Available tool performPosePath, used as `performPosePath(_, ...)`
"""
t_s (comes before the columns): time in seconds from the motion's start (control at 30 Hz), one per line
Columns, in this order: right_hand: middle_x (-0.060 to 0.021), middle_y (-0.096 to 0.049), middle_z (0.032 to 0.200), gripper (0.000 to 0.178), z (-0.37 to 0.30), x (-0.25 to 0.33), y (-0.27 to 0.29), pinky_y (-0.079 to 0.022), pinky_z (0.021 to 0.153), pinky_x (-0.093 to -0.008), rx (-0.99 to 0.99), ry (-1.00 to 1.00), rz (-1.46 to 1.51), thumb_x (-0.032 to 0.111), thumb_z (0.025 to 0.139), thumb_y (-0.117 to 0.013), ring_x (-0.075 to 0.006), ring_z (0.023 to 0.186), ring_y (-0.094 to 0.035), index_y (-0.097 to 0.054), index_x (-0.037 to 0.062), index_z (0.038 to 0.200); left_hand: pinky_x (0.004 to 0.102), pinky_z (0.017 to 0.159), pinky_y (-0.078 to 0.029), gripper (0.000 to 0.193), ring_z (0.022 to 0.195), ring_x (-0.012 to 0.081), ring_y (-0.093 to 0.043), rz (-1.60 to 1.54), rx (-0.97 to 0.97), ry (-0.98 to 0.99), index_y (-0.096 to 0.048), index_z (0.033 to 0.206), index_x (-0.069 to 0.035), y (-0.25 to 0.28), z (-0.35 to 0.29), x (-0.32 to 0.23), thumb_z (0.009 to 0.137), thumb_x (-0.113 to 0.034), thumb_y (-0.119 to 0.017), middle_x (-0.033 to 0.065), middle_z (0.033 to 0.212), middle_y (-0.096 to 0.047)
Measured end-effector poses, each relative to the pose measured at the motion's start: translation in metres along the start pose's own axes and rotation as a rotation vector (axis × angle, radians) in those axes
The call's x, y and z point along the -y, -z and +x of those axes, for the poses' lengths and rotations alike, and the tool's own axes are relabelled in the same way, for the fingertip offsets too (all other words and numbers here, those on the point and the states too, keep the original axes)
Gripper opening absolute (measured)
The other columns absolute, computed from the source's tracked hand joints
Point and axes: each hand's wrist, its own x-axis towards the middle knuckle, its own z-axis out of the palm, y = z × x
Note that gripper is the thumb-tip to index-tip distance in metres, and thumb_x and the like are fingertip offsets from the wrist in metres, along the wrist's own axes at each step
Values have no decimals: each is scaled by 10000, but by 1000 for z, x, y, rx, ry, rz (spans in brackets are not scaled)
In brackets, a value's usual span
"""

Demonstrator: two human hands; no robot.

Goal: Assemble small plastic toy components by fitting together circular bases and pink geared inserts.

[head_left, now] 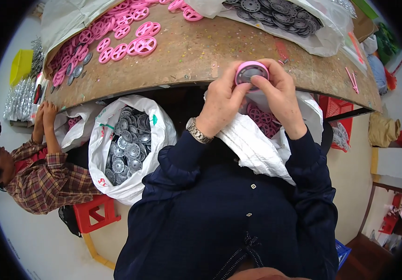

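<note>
Between my two hands, just over the table's front edge, is a small toy wheel [251, 71] with a pink rim and a grey disc in its face. My left hand [222, 100] grips its left side, a metal watch on that wrist. With its thumb on the grey disc, my right hand [278, 95] holds the right side. Below my hands, an open white sack [257, 144] holds pink wheel rings [262, 120]. To its left, another white sack [161, 123] is full of grey wheel discs [128, 149].
The wooden table [177, 56] carries loose pink spoked wheels [145, 45] at the far left. A white bag of dark grey discs [280, 16] lies at the back. Thin pink sticks [352, 79] rest at the right. A co-worker [47, 177] sits left by a red stool [93, 214].
</note>
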Motion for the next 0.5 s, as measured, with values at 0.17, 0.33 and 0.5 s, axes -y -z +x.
performPosePath(0.17,-33,-644,1057,254,0,2,10,-510,841,-249,23,-46,8,12,918,-606,-93,945,-614,-582,-11,1171,242,625,-511,391,716,111,-622,83,59,-56,-525,1309,-29,8,4,2,940,-76,-644,52,941,-650)
performPosePath(0.33,-71,-662,976,255,-7,22,48,-505,791,-279,210,-27,-580,53,875,-644,-136,872,-623,-609,-20,1117,472,949,-436,526,1075,367,-563,940,-122,-514,-546,1308,-35,72,31,6,874,-282,-713,209,1107,-622)
performPosePath(0.5,-149,-676,884,265,-33,16,79,-528,755,-358,443,-140,-870,99,832,-678,-255,825,-671,-638,-4,1072,495,981,-420,698,1169,395,-496,1365,-420,-378,-504,1347,-35,158,65,32,813,-405,-760,234,1217,-558)
